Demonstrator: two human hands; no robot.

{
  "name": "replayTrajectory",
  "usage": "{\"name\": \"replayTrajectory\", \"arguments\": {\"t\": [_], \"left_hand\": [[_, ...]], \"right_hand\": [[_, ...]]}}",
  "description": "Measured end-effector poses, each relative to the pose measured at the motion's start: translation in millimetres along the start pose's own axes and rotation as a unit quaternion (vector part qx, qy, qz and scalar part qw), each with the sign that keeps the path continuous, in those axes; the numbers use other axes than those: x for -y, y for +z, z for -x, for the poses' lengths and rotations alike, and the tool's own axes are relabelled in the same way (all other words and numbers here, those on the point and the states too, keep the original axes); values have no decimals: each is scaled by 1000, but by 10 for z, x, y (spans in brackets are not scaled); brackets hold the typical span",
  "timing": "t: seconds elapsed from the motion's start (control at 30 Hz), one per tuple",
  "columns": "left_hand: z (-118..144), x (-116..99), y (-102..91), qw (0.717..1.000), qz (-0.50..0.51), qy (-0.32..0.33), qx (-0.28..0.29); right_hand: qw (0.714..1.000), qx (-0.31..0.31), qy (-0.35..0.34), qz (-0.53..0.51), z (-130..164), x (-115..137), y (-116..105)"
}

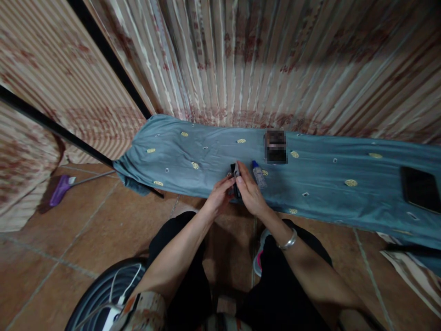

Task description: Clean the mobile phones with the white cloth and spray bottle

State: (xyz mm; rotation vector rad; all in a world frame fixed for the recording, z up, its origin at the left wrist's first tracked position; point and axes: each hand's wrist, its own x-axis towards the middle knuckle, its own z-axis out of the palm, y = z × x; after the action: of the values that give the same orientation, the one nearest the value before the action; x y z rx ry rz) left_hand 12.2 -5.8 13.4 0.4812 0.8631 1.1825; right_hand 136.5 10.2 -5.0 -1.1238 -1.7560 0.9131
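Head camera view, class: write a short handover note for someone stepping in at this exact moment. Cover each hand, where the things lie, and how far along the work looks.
Left hand and right hand: both grip one small black clip-like object, held together at the near edge of the grey-blue patterned cloth.
Nearby: a small tube with a blue cap lies on the cloth just right of the hands; a dark flat phone-like slab lies far right.
Done: the black object is picked up and in both hands.
Left: the tube lies untouched; what the black object is cannot be told.
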Motion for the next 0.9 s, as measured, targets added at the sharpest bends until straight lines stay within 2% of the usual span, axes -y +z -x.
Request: {"name": "replayTrajectory", "arguments": {"t": [0.17,0.3,0.47,0.6,0.9], "left_hand": [[28,-8,44,1000,-7,6,-4],[38,-14,57,1000,-4,-14,19],[20,-37,64,999,14,-17,37],[-18,-23,60,999,21,-19,19],[-12,-43,22,1000,9,-16,-18]], "right_hand": [[1000,-8,-22,15,8,49,-83],[1000,-30,-4,9,-46,19,-159],[998,-51,41,-9,-75,-64,-129],[998,-32,57,-3,-28,-60,-96],[999,41,-10,28,79,38,-66]]}}
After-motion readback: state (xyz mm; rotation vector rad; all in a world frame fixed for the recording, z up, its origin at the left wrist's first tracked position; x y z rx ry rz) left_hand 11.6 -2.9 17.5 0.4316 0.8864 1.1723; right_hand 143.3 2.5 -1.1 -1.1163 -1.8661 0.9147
